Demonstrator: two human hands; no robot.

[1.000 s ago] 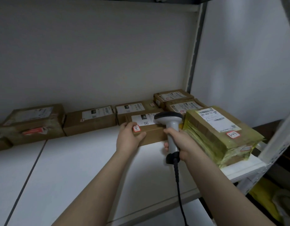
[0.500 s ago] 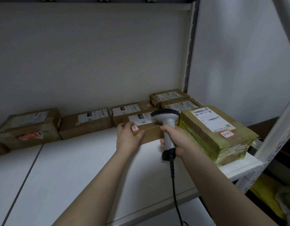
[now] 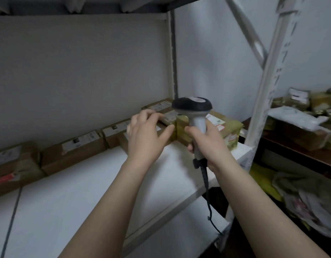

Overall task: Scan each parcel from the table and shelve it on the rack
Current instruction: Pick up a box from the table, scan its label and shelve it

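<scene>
Lifted since a moment ago, the left hand (image 3: pixel 148 135) hangs spread and loose over the shelved brown parcel (image 3: pixel 121 141) at frame centre, contact unclear. Meanwhile the right hand (image 3: pixel 209 144) grips the scanner (image 3: pixel 192 110). The remaining parcels (image 3: pixel 300 116) lie far right on the table (image 3: pixel 291 155), nearer that hand.

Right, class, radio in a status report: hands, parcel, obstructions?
Left hand open over small brown cardboard parcel on white shelf. Right hand grips grey corded scanner. Yellow-taped parcel close beside; no obstruction seen.
</scene>
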